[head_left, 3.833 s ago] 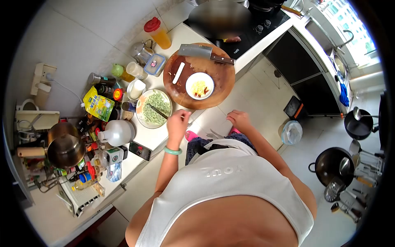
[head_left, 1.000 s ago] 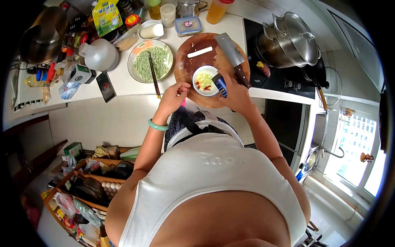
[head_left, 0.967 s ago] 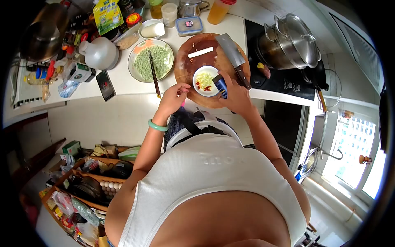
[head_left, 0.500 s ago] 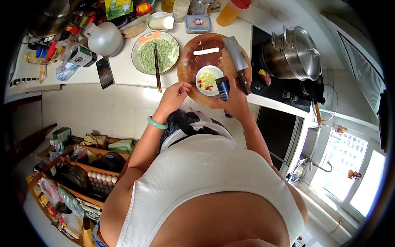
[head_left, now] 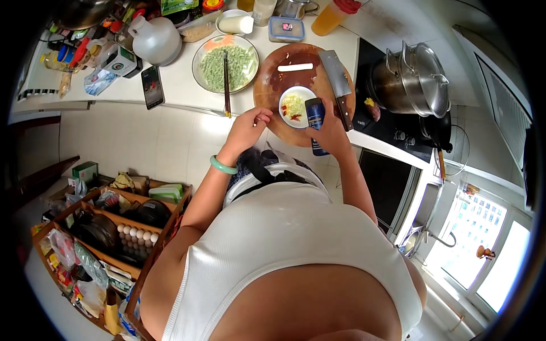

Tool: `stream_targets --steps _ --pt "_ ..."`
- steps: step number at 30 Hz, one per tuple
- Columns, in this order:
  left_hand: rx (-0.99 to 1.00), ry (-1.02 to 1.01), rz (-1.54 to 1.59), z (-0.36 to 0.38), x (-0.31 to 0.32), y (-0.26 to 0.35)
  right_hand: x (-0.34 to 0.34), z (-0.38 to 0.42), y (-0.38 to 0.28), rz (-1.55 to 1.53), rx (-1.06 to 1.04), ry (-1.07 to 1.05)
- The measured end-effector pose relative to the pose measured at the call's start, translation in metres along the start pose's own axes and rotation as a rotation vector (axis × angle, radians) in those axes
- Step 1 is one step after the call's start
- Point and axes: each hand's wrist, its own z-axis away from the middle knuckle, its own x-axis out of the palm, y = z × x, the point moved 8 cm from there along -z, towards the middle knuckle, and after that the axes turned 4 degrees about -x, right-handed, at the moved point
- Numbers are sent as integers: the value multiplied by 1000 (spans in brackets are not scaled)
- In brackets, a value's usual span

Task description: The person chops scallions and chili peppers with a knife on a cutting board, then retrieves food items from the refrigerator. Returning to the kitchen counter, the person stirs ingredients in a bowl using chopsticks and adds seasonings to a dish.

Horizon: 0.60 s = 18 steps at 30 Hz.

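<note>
My right hand [head_left: 331,135] is closed around a dark blue canister [head_left: 316,112], held tilted beside the white bowl [head_left: 282,115]. Chopped pale garlic or scallion [head_left: 294,105] and red chilli pieces [head_left: 295,117] lie in that bowl, which stands on the round wooden cutting board [head_left: 267,85]. Near the board's left front edge is my left hand [head_left: 248,129], its fingers loosely curled with nothing visible in them. A cleaver [head_left: 336,77] rests along the board's right side, and a white strip of food [head_left: 295,67] lies at its far part.
Chopsticks [head_left: 226,85] lie across a bowl of green, coated pieces [head_left: 213,68]. Nearby are a phone [head_left: 152,87], a lidded plastic box [head_left: 286,28] and a jug of orange liquid [head_left: 331,18]. A steel pot [head_left: 401,74] stands on the black stove [head_left: 392,128].
The canister has swung lower in my right hand, showing more of its side beside the bowl. My left fingers have curled in more. The whole view has shifted slightly.
</note>
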Motion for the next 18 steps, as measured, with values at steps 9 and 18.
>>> stream_targets --steps 9,18 --pt "6 9 1 -8 -3 6 -5 -4 -5 13 -139 65" --pt "-9 -68 -5 -14 11 -1 5 -15 18 51 6 -17"
